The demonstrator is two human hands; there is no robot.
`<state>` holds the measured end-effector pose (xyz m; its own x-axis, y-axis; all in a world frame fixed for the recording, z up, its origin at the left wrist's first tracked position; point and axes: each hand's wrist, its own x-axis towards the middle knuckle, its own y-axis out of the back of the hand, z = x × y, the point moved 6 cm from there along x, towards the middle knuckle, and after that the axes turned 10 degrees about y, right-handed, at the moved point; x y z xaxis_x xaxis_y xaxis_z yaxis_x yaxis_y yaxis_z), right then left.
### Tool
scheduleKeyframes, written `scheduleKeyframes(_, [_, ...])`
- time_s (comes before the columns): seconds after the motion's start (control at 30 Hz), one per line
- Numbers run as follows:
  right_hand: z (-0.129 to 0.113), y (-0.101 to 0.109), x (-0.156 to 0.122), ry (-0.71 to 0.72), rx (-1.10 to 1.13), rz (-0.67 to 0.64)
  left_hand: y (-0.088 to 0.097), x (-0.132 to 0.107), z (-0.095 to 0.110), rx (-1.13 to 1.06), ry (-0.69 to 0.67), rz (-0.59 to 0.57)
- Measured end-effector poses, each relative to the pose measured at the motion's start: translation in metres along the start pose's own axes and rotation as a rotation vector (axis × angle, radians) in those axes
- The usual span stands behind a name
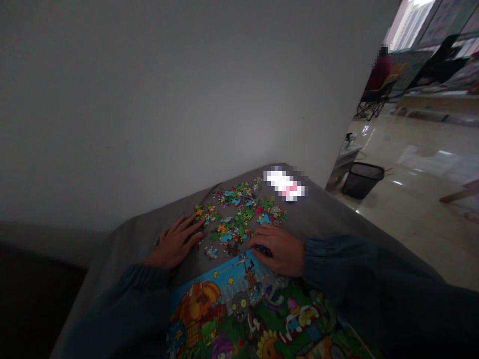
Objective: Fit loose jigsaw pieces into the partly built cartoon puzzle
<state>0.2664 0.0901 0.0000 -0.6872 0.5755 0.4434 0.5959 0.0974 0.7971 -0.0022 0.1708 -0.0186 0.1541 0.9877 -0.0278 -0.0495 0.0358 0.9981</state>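
Observation:
Loose jigsaw puzzle pieces (239,217) lie in a colourful heap on a grey cloth-covered table (149,224). My left hand (175,242) rests palm down at the heap's left side, fingers spread, fingertips by the nearest pieces. On the near side, my right hand (279,249) is over the top edge of a cartoon picture sheet (239,311). Its fingers bend toward the thumb, and whatever sits between them is too dark to make out. Zombies, a pumpkin and a sunflower are printed on the sheet, whose right part my right sleeve covers.
A brightly lit, blurred-out screen (285,184) lies at the table's far right. Behind the table stands a pale wall (187,99). On the tiled floor to the right is a black waste bin (362,179); farther off, a person (380,72) sits on a chair.

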Motion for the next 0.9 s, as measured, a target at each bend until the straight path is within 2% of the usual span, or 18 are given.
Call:
scheduleKeyframes(0.3, [-0.004,0.002,0.005,0.012,0.0,0.032,0.006,0.006,0.011,-0.01,0.068,0.18])
scheduleKeyframes(0.47, [-0.004,0.0,0.006,0.031,0.003,0.042,0.001,0.014,0.018,-0.082,0.065,0.189])
scheduleKeyframes(0.57, [-0.004,0.001,0.005,0.046,0.016,0.043,0.004,0.014,0.016,-0.156,0.07,0.206])
scheduleKeyframes(0.67, [-0.004,0.002,0.003,0.056,0.033,0.035,0.017,0.008,0.011,-0.241,0.088,0.262])
scheduleKeyframes(0.8, [-0.001,0.0,0.001,0.071,0.041,0.047,0.052,-0.004,0.004,-0.362,0.114,0.342])
scheduleKeyframes(0.9, [0.003,-0.001,0.0,0.095,0.055,0.084,0.078,-0.015,0.008,-0.451,0.115,0.309])
